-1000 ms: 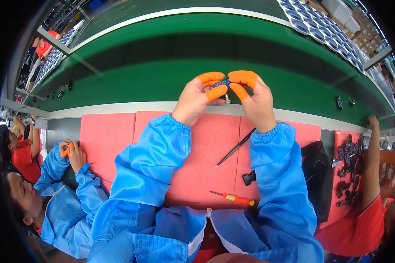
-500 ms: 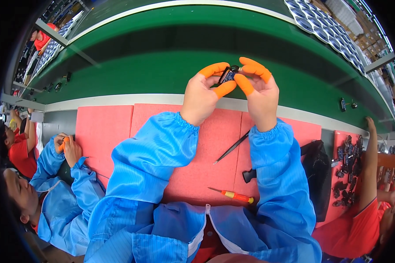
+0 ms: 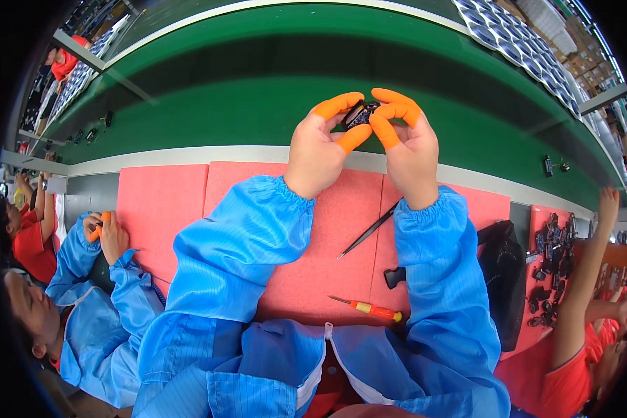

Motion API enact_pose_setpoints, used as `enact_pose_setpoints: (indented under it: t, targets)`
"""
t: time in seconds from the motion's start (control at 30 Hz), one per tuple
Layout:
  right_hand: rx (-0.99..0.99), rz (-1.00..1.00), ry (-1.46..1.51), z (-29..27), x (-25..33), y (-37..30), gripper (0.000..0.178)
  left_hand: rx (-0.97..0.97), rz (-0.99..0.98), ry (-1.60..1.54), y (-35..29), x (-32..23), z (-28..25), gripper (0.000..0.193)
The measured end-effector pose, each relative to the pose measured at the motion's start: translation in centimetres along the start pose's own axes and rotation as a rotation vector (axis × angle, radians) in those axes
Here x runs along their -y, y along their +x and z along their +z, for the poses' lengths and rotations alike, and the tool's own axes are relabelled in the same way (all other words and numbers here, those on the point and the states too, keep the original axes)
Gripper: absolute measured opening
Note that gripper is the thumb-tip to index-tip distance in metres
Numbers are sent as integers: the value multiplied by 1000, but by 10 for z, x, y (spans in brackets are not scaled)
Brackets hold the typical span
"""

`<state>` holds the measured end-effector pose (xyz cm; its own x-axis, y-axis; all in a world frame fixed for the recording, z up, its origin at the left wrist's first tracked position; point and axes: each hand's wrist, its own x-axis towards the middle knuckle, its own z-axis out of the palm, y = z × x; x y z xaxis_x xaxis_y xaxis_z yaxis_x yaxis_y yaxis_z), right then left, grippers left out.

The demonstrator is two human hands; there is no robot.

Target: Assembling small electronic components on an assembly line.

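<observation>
Left hand (image 3: pixel 317 155): thumb and finger pinched nearly together, orange covers on the tips, holding a small dark part (image 3: pixel 359 117) by its left side. Part is up over the green bench (image 3: pixel 223 90), just past the white edge (image 3: pixel 258 155), between both hands. Main risk, I'd say: part slips and drops on the bench. Likely cause: only fingertips on it, smooth covers, no support visible underneath. Pressing too hard at one end could also tip it or crack something; can't see its detail, fingers hide much of it.

Screwdriver (image 3: pixel 375 311) lies loose on the pink mat (image 3: pixel 313 289), tip pointing left. Tweezers (image 3: pixel 368 232) further up, diagonal, by the right cuff. Black plastic piece (image 3: pixel 395 278) touches or nearly touches the right sleeve (image 3: pixel 435 272). A sleeve sweep could knock any of them.

Right hand (image 3: pixel 412 157): fingers bent in, tips at the part's right end, gap small. Can't tell if it grips or just steadies. If both push unevenly, part could twist out.

Far right: black cloth (image 3: pixel 500 285), then a pile of loose pieces (image 3: pixel 554 261). Mix-up risk if a dropped bit lands there.
</observation>
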<state>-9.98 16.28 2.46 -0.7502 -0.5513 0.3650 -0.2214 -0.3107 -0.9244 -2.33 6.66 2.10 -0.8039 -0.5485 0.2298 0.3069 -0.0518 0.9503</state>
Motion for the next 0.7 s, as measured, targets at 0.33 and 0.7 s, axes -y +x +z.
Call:
enact_pose_setpoints:
  t: [0.33,0.7]
  targets:
    - [75,151,109,-3,7,2,17,33,183,314,-2,-4,-4,35]
    - [83,358,457,-11,-7,2,23,113,-173,-47,0,-7,-5,32]
